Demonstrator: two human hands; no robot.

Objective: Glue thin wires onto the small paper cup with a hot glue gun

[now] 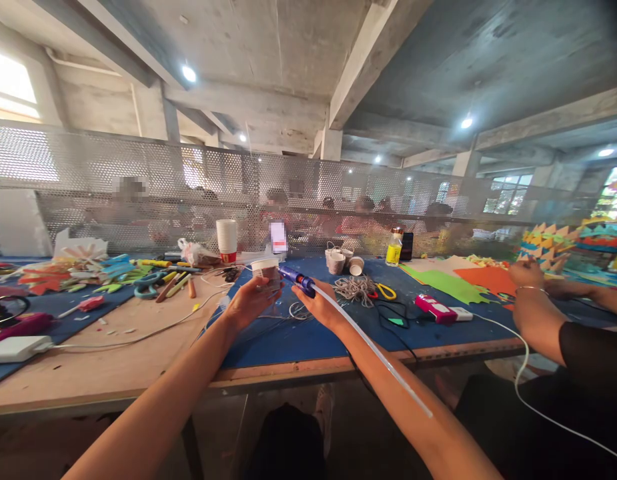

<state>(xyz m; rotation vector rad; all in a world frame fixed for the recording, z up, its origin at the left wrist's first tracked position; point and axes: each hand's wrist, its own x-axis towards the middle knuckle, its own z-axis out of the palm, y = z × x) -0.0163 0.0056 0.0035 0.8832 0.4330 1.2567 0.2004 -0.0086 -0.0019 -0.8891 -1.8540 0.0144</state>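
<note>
At the near edge of the desk (pixel 268 347), in the head view, the person's left hand (pixel 248 300) is curled round a small paper cup (pixel 265 269) and holds it just above the blue mat. The right hand (pixel 321 305) is closed on a blue glue gun (pixel 295 279), whose nozzle is just beside the cup's side and perhaps touching it. A long white glue stick (pixel 378 357) runs back from the gun over the forearm.

The cup's visible wall looks plain, with nothing stuck to it, so the gluing seems to be at its start. Whether any glue is on it yet cannot be told. A bundle of string (pixel 355 288) lies loose on the mat beyond the right hand. A few more small cups (pixel 338 259) stand behind it, apparently bare as well. At the right, a co-worker's hand (pixel 525 273) rests by sheets of coloured paper (pixel 448 283).
</note>
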